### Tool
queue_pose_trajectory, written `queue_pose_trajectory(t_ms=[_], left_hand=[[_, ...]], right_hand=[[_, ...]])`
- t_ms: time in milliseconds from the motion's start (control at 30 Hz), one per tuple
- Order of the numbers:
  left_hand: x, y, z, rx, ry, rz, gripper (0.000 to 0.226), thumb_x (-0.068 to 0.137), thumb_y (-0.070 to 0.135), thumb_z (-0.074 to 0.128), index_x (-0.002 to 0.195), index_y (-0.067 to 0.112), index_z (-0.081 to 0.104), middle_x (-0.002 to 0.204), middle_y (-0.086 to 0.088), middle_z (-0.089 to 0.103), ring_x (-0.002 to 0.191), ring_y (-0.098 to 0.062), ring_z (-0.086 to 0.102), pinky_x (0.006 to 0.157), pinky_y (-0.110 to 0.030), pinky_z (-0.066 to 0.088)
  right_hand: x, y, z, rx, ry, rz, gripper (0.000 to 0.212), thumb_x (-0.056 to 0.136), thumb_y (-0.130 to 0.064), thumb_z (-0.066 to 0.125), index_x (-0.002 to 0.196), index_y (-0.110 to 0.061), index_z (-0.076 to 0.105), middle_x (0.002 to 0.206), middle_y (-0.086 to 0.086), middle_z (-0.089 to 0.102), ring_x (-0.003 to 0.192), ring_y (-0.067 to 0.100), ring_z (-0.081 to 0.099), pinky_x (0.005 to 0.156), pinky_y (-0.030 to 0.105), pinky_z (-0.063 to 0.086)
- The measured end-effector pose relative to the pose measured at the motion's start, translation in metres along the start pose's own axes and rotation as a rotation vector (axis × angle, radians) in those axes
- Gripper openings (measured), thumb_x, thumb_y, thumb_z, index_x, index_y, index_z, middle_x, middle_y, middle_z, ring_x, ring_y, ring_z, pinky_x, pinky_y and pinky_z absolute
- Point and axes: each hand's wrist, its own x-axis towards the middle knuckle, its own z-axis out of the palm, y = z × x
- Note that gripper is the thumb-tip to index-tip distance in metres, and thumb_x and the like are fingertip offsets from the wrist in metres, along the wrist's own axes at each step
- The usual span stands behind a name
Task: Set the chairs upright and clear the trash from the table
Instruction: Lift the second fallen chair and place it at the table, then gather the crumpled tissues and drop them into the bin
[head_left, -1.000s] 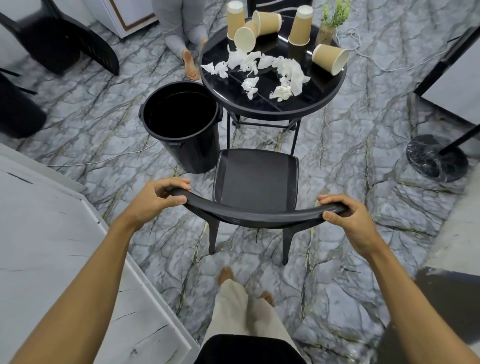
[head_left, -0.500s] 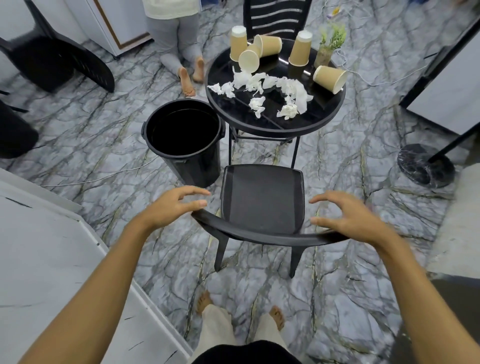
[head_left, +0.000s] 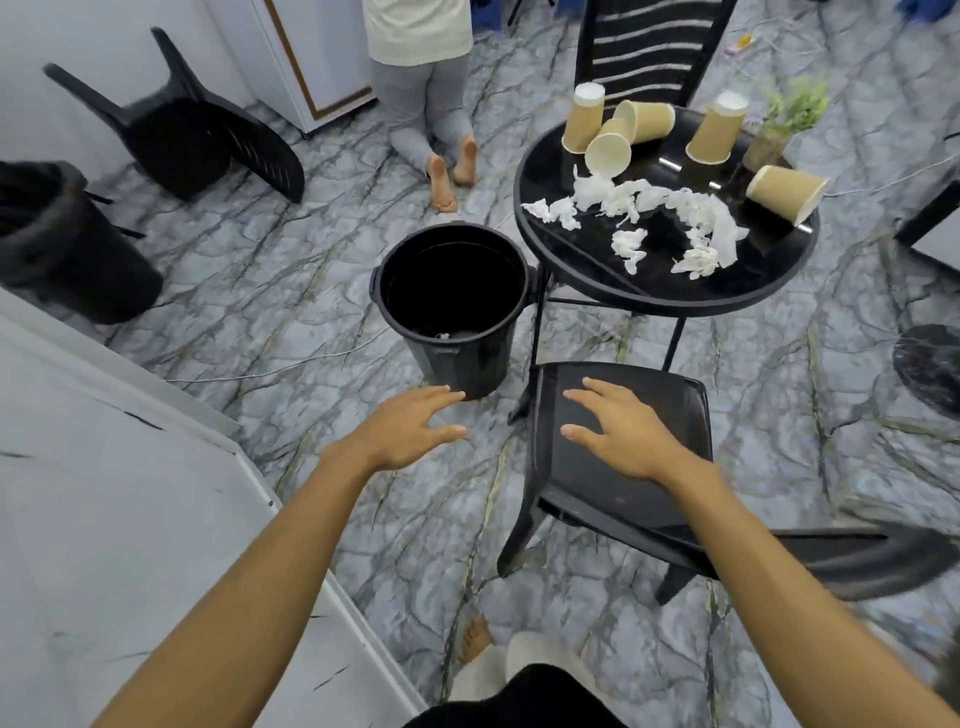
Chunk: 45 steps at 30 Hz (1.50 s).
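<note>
Head view: the left hand (head_left: 410, 431) and right hand (head_left: 623, 439) are both spread loosely and hold nothing. The upright black plastic chair (head_left: 685, 405) stands beneath the right hand, at 3 o'clock of the left. At 12 o'clock of it, the round black glass table (head_left: 566, 249) carries crumpled white tissues (head_left: 706, 213) and tan paper cups (head_left: 787, 192). A toppled black plastic chair (head_left: 182, 135) lies at 10 o'clock.
</note>
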Motion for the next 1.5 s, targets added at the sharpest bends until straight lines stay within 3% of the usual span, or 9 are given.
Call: queue_pose_trajectory(t_ms=[167, 333, 567, 1000, 1233, 1500], left_hand=[[0.013, -0.029, -0.012, 0.097, -0.002, -0.037, 0.060, 0.097, 0.059, 0.040, 0.152, 0.036, 0.029, 0.163, 0.004, 0.021, 0.149, -0.017, 0.019, 0.120, -0.041, 0.015], [0.043, -0.056, -0.028, 0.214, -0.009, -0.041, 0.059, 0.099, 0.056, 0.038, 0.153, 0.032, 0.028, 0.163, 0.001, 0.019, 0.150, -0.019, 0.017, 0.120, -0.045, 0.011], [0.118, -0.079, -0.056, 0.310, -0.079, -0.025, 0.059, 0.100, 0.054, 0.035, 0.154, 0.033, 0.023, 0.164, 0.002, 0.015, 0.150, -0.020, 0.014, 0.121, -0.046, 0.010], [0.292, -0.024, -0.130, 0.271, 0.067, 0.294, 0.058, 0.098, 0.049, 0.045, 0.150, 0.025, 0.037, 0.158, 0.000, 0.032, 0.147, -0.020, 0.027, 0.118, -0.042, 0.024], [0.376, 0.011, -0.148, 0.168, 0.091, 0.462, 0.061, 0.097, 0.042, 0.053, 0.151, 0.020, 0.035, 0.158, -0.004, 0.032, 0.146, -0.023, 0.028, 0.119, -0.040, 0.024], [0.447, 0.032, -0.146, 0.130, 0.066, 0.529, 0.071, 0.095, 0.044, 0.057, 0.154, 0.024, 0.025, 0.164, -0.003, 0.015, 0.151, -0.025, 0.011, 0.122, -0.047, 0.015]], right_hand=[[0.046, -0.019, 0.014, -0.075, -0.046, 0.009, 0.059, 0.099, -0.052, 0.041, 0.151, -0.028, 0.029, 0.162, 0.004, 0.018, 0.150, 0.025, 0.012, 0.117, 0.051, 0.022], [0.093, -0.030, 0.023, -0.109, -0.043, 0.051, 0.057, 0.099, -0.052, 0.040, 0.150, -0.027, 0.032, 0.161, 0.004, 0.022, 0.149, 0.026, 0.014, 0.118, 0.049, 0.021], [0.151, -0.028, 0.017, 0.013, 0.029, 0.163, 0.051, 0.099, -0.048, 0.045, 0.145, -0.027, 0.039, 0.159, 0.004, 0.026, 0.148, 0.025, 0.018, 0.117, 0.048, 0.023], [0.191, 0.020, -0.030, 0.296, 0.491, 0.527, 0.041, 0.098, -0.036, 0.052, 0.136, -0.019, 0.053, 0.152, 0.003, 0.040, 0.144, 0.022, 0.029, 0.115, 0.046, 0.025], [0.211, 0.042, -0.049, 0.384, 0.705, 0.706, 0.041, 0.097, -0.033, 0.054, 0.135, -0.019, 0.055, 0.151, 0.001, 0.041, 0.142, 0.020, 0.031, 0.117, 0.045, 0.025], [0.246, 0.064, -0.065, 0.378, 0.800, 0.853, 0.057, 0.096, -0.041, 0.055, 0.146, -0.021, 0.039, 0.160, 0.005, 0.024, 0.149, 0.024, 0.017, 0.120, 0.050, 0.017]])
